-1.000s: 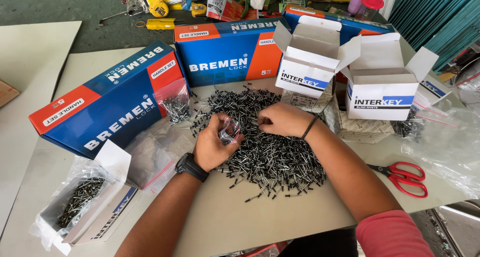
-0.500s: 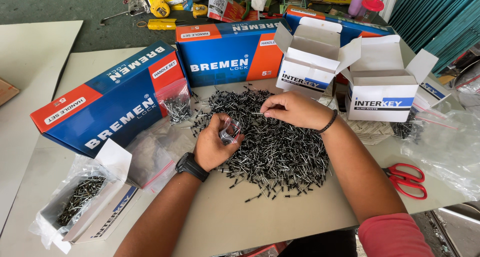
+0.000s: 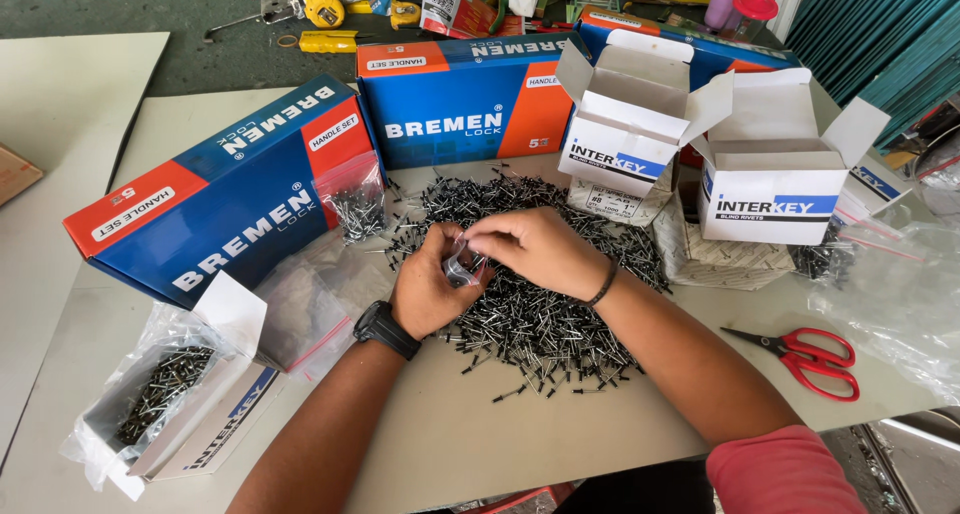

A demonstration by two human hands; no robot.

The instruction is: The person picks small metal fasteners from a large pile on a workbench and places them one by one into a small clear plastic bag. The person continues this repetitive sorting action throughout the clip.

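Small clear bag [image 3: 462, 267] pinched between both hands, above rivet pile [image 3: 530, 314].

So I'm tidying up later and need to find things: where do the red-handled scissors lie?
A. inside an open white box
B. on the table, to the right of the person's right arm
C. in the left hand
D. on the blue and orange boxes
B: the red-handled scissors lie flat on the table, right of the right arm, touching neither hand.
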